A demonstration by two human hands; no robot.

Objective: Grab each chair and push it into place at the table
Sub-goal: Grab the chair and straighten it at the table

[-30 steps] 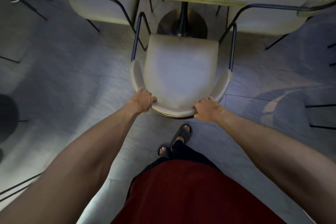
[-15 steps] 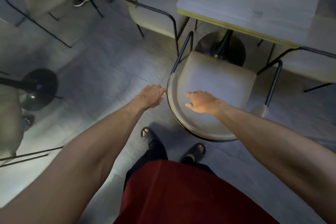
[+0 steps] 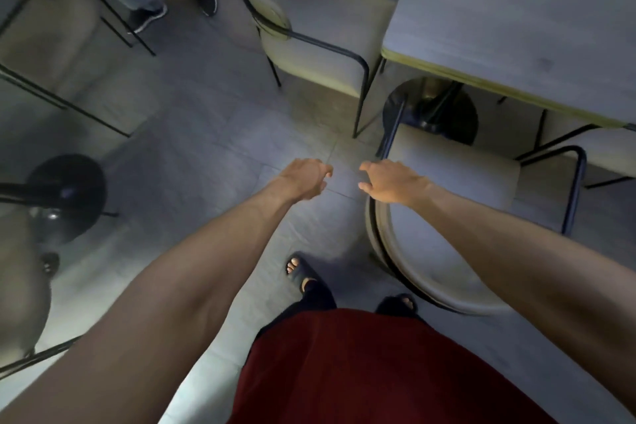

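Note:
A cream chair (image 3: 447, 189) with a black metal frame stands at the near side of the grey table (image 3: 523, 21), its seat partly under the tabletop. A second cream chair (image 3: 309, 41) stands at the table's left side. My left hand (image 3: 303, 179) hangs over the bare floor with loose fingers and nothing in it. My right hand (image 3: 389, 182) hovers with fingers spread above the near chair's left backrest edge, holding nothing.
Another chair (image 3: 51, 38) stands at the upper left, and a black round table base (image 3: 65, 196) at the left. A person's legs and shoes (image 3: 151, 15) are at the top. A third chair (image 3: 605, 151) sits at the table's right. Grey tiled floor lies between.
Both hands have let go of the near chair's backrest and moved left. The view has swung left, so the chair and table now sit to the right.

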